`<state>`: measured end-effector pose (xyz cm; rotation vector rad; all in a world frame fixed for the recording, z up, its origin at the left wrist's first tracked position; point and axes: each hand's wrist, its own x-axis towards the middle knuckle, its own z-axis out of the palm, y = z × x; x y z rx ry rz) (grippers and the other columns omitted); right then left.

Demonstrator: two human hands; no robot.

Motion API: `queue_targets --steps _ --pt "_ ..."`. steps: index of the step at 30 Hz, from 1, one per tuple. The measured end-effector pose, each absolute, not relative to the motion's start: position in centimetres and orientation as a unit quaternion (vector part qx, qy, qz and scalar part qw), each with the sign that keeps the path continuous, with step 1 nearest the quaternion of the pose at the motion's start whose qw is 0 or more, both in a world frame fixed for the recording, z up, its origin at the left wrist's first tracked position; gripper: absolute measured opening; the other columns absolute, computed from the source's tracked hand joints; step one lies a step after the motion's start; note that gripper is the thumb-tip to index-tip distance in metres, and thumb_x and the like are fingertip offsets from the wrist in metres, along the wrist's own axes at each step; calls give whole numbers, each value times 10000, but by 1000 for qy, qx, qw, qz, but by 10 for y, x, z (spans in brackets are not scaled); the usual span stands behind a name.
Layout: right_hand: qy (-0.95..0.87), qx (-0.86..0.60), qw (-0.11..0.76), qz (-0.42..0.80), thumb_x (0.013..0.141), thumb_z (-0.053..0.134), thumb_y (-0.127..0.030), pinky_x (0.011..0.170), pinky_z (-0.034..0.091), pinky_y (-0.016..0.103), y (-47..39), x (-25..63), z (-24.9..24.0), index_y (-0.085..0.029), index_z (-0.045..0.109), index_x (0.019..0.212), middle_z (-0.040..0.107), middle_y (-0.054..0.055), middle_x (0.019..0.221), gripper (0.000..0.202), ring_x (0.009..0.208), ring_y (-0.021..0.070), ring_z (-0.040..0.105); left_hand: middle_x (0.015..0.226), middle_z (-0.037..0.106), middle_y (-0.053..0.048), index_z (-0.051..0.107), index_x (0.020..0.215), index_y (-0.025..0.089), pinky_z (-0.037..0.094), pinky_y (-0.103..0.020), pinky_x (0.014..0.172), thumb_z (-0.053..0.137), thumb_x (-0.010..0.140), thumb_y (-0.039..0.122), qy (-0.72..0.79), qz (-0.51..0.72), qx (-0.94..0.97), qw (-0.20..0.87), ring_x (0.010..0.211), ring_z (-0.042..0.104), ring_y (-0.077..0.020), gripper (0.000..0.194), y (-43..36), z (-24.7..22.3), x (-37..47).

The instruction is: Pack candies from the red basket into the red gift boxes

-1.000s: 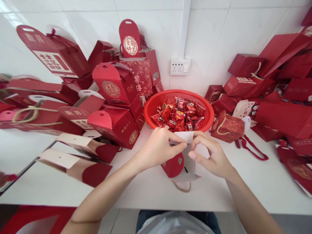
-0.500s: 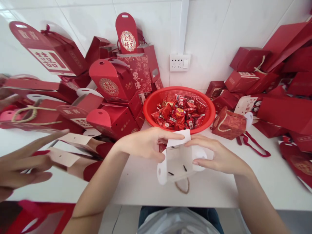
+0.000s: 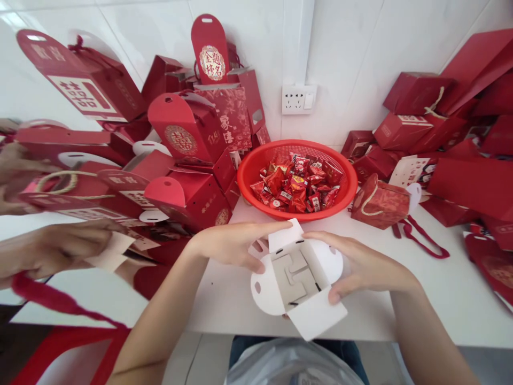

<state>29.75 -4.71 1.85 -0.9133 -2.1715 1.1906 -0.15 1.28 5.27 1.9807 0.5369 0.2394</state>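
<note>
Compared with half a second ago, the white-lined box (image 3: 296, 278) is tipped so its interlocked floor shows, and the flap farthest from the red basket (image 3: 296, 215) is folded outward. The rope handle that showed on the person's side is out of sight. The box therefore seems fully spread, its bottom apparently locked; nothing lies inside it.

The box sits on the person's side of the basket, apart from it. The left hand (image 3: 232, 243) grasps it, index finger along the flap nearest the basket and thumb at a rounded flap; the right hand (image 3: 356, 264) clasps the opposite side, thumb by the flap farthest from the basket.

Counted: 1 basket; 1 box in hand with 4 flaps, 2 rounded and 2 squared; 1 patterned box (image 3: 380, 202) just right of the basket; 1 socket panel (image 3: 300, 100) behind it. The wrapped packets (image 3: 296, 184) in the basket and the red boxes heaped left and right of it overlap too much to count. Well left of the basket are 2 other hands, 1 of them (image 3: 52, 248) pinching a pale flap (image 3: 114, 251).
</note>
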Motion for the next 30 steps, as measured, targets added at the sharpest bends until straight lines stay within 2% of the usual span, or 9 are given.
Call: queue_targets --steps 3,8,13,17,21,25,28,30 --pt "-779 -341 236 470 626 949 -409 1030 550 444 -51 298 14 -313 448 1538 610 101 1467 1045 1288 322 631 1394 672 -86 406 1563 362 595 -314 859 808 729 143 231 94 822 512 1068 731 -251 952 9 43 -8" --pt "-768 -352 230 483 697 914 -410 1114 484 469 -55 299 7 -372 363 1581 518 82 1565 1042 1382 318 556 1286 735 -78 387 1573 350 577 -313 878 818 774 208 242 75 820 513 1063 730 -239 919 6 28 -12" --pt "-767 -391 247 445 758 867 -436 1083 508 449 -58 300 -2 -347 290 1619 447 101 1617 1041 1399 341 537 1328 712 -97 376 1582 314 559 -352 956 747 862 248 262 91 801 531 1129 710 -230 813 7 15 -12" --pt "-747 -478 221 406 843 759 -517 963 561 486 -61 298 -6 -297 146 1657 616 135 1453 1043 1216 360 668 1343 694 -132 385 1581 249 559 -360 952 633 947 312 298 116 776 543 1139 699 -226 683 10 3 -12" --pt "-738 -554 172 344 836 709 -607 916 556 490 -64 298 -1 -292 53 1662 704 108 1297 1101 1093 363 704 1327 703 -125 431 1554 227 555 -348 956 624 957 362 311 125 785 521 1132 694 -225 641 11 7 -14" --pt "-759 -551 181 294 853 642 -675 939 549 479 -67 307 5 -290 146 1656 671 120 1374 1019 1152 362 689 1252 739 -94 602 1408 207 564 -324 942 645 942 394 335 133 810 463 1092 702 -221 505 9 29 -18" --pt "-762 -557 214 252 842 628 -712 849 592 454 -67 318 11 -260 417 1568 733 127 1263 881 1054 342 725 1089 784 -63 702 1249 185 587 -291 851 658 920 419 385 176 804 417 983 727 -207 406 8 49 -19" --pt "-752 -564 252 229 877 605 -677 716 612 389 -64 323 18 -242 637 1379 783 107 1092 665 934 303 747 1052 792 -53 739 1155 178 588 -283 846 658 915 415 405 221 797 390 961 731 -200 347 9 61 -15"
